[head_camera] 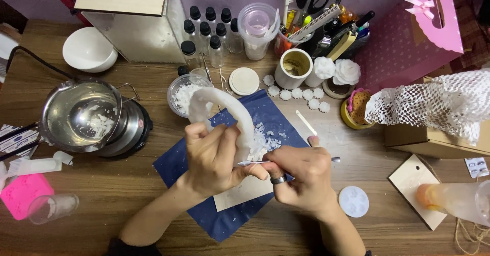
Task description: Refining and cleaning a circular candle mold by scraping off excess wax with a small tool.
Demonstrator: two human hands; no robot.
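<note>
While left hand (212, 156) grips white ring (224, 108), right hand (301, 177) seemingly scrapes it.

A curved white wax-like slab (232, 115) stands tilted above the blue sheet, a thin metal tool (255, 162) touching it.

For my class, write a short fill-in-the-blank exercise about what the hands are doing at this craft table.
1. The left hand holds a curved ____ ring-shaped mould.
2. The right hand holds a thin ____ tool against it.
3. Both hands work above a dark ____ sheet.
4. The steel pot stands to the ____ of the hands.

Missing words: white; metal; blue; left
</note>
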